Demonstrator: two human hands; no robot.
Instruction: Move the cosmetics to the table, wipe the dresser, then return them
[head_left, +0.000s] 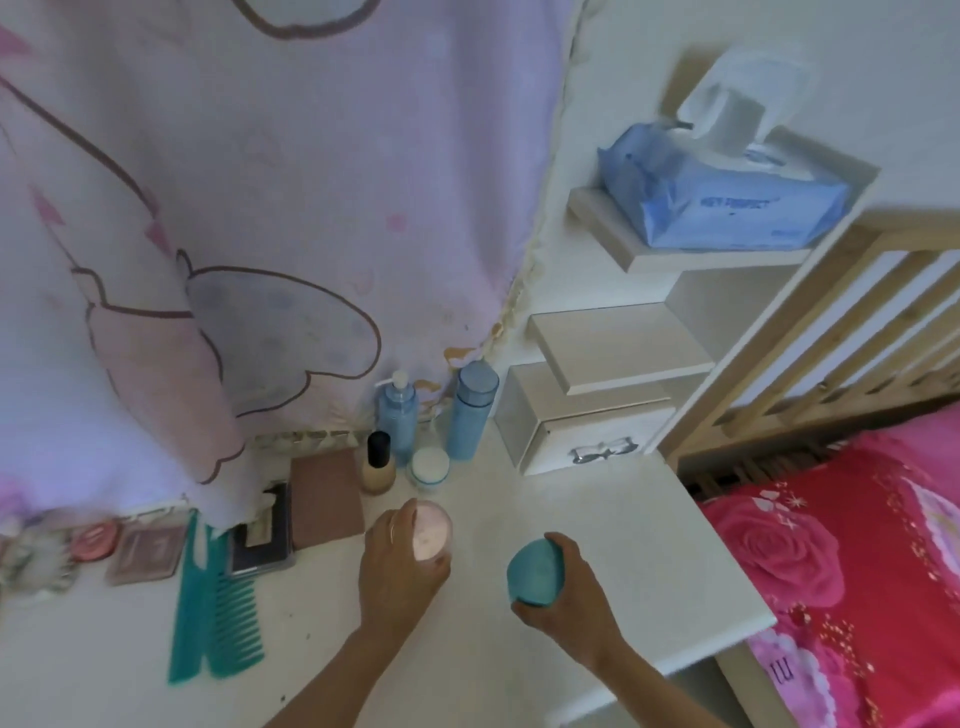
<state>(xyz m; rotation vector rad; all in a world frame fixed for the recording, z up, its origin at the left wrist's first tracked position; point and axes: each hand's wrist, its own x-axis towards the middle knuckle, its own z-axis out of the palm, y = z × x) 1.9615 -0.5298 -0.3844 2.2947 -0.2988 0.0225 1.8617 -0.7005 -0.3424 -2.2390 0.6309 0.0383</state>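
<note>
Pink jar (431, 532) part-hidden under left hand (397, 566); right hand (566, 597) grips teal jar (532, 571)

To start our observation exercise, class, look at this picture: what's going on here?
A person stands at a white dresser with a cosmetic in each hand. The left hand grips a pink-lidded jar from above; the right hand holds a round teal container. Whether either is lifted off the surface is unclear. A blue pump bottle, a blue capped bottle, a foundation bottle and a white-lidded jar stand at the back, and teal combs lie to the left.
</note>
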